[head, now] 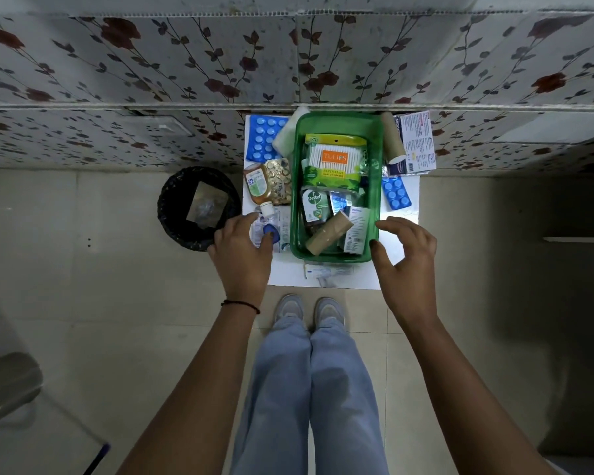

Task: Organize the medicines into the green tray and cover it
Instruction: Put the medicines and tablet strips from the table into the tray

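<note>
Green tray [378,186] centred on white table [410,190], uncovered, holding cotton-swab pack [335,162]. Left hand [242,252] fingertips down on packet with blue cap [271,231], grip not discernible. Right hand [405,255] spread, empty, beside tray's near corner.

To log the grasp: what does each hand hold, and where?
Left hand touches a blue-capped item; grip unclear. Right hand holds nothing.

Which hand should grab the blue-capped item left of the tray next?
Left. The left hand already rests on the blue-capped item beside the green tray; the right hand hovers open on the tray's opposite side.
</note>
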